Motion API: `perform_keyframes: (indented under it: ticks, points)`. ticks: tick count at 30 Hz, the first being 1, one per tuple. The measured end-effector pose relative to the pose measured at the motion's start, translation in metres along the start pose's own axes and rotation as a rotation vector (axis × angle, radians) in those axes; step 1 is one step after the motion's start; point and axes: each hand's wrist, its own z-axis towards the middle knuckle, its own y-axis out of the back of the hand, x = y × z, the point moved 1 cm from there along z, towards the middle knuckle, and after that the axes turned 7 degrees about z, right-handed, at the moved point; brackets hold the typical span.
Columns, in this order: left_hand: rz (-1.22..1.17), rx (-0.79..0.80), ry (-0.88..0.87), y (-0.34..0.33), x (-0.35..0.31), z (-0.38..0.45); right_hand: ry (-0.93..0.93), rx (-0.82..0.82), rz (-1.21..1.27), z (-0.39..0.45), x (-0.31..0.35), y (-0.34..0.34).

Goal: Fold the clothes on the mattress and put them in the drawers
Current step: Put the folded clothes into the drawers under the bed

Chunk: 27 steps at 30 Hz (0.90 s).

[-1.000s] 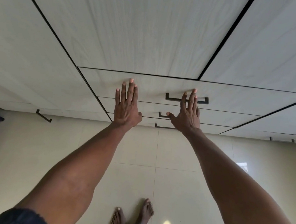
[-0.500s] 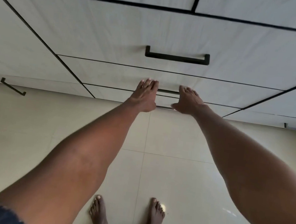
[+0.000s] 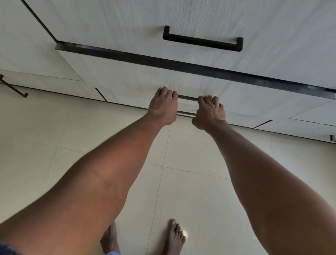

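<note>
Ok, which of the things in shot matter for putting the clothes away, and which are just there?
Part of the job:
- left hand and right hand, both gripping the second drawer's handle
- second drawer, pulled slightly out
- top drawer with its black handle

Just there:
- side cabinet handle
- tiled floor
- bare feet

No clothes are in view.

A single head-worn wide-angle view looks steeply down and forward at the pale wood-grain drawer unit with black bar handles (image 3: 202, 39), close enough that its fronts fill the upper half. Below the unit the cream tiled floor (image 3: 212, 154) fills the lower half. No second view overlaps it.
</note>
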Motion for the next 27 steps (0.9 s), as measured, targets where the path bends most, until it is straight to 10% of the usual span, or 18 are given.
perform_keyframes:
  ticks: [11, 27]
  points:
    - [0.389, 0.249, -0.093, -0.021, -0.056, -0.144, 0.122, 0.143, -0.377, -0.148, 0.03, -0.056]
    - [0.087, 0.554, -0.116, -0.045, -0.09, -0.328, 0.078, 0.489, -0.351, -0.329, 0.049, -0.133]
